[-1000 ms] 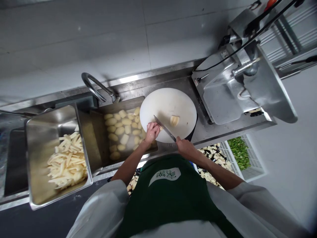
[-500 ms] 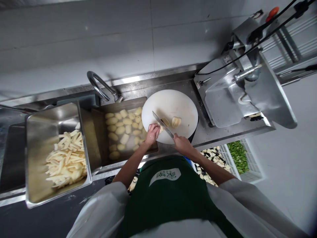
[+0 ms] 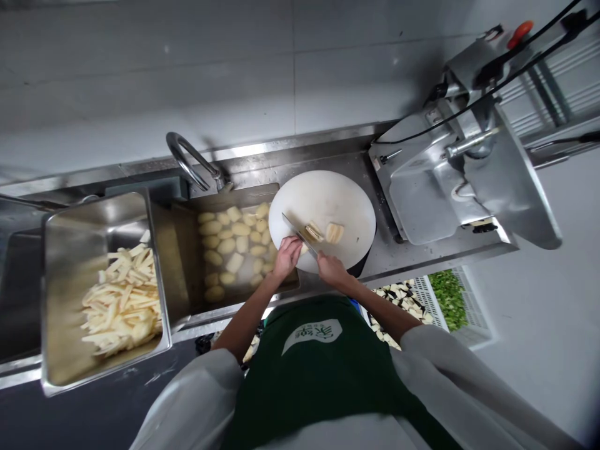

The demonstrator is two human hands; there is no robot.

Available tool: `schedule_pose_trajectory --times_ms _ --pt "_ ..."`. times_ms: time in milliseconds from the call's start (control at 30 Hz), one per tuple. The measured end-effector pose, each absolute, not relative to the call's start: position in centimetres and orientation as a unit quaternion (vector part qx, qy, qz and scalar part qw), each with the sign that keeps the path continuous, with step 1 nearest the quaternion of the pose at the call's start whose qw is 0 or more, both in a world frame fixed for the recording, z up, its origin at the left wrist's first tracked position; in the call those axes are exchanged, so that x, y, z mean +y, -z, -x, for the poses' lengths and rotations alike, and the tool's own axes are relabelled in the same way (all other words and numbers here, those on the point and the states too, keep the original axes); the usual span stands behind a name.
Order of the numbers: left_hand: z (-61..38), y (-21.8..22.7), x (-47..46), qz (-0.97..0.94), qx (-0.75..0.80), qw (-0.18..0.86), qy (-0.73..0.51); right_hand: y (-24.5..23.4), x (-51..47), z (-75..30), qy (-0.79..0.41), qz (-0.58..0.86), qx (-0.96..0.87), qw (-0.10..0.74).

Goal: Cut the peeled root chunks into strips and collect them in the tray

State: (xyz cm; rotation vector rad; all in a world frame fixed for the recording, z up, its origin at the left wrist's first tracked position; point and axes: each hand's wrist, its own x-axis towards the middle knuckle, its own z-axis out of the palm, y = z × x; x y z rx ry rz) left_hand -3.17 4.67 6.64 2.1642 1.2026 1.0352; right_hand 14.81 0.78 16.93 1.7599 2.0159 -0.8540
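A round white cutting board [image 3: 323,194] lies across the sink's right edge. My right hand [image 3: 332,270] is wrapped round the handle of a kitchen knife [image 3: 299,232], whose blade points up and to the left over the board. My left hand [image 3: 288,255] is closed on a piece of potato at the board's lower left, close beside the blade; the fingers mostly cover the piece. Right of the blade, cut potato strips [image 3: 314,232] lean together. A stack of potato slices [image 3: 334,233] rests farther right on the board.
Peeled potatoes [image 3: 241,229] sit in water in the sink, under a curved faucet [image 3: 192,159]. At left stands a steel pan [image 3: 60,300] holding potato strips [image 3: 126,300]. A metal slicer [image 3: 450,162] occupies the right counter. Below are baskets of cut eggplant [image 3: 403,300] and chopped greens [image 3: 449,300].
The knife and my right hand have shifted left, towards my left hand. Cut strips now lie fanned beside the blade. My left hand stays at nearly the same spot.
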Motion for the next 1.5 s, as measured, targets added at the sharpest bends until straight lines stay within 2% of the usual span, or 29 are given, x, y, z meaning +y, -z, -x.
schedule_pose_trajectory --times_ms 100,467,867,1233,1500 --pt "3.4 -6.6 4.5 -0.781 0.44 0.213 -0.389 -17.3 0.6 -15.1 0.29 -0.617 0.713 0.164" --pt "3.2 -6.8 4.6 -0.784 0.444 0.226 -0.37 -23.3 -1.8 -16.1 0.292 -0.598 0.721 0.191" --pt "3.9 -6.5 3.8 -0.773 0.433 0.222 -0.407 -16.7 0.6 -13.5 0.305 -0.622 0.703 0.162" --pt "3.8 -5.9 3.8 -0.775 0.446 0.221 -0.39 -21.4 -1.7 -14.6 0.265 -0.616 0.723 0.167" --pt "3.8 -5.9 3.7 -0.765 0.459 0.249 -0.376 -21.6 -1.3 -14.6 0.305 -0.609 0.713 0.17"
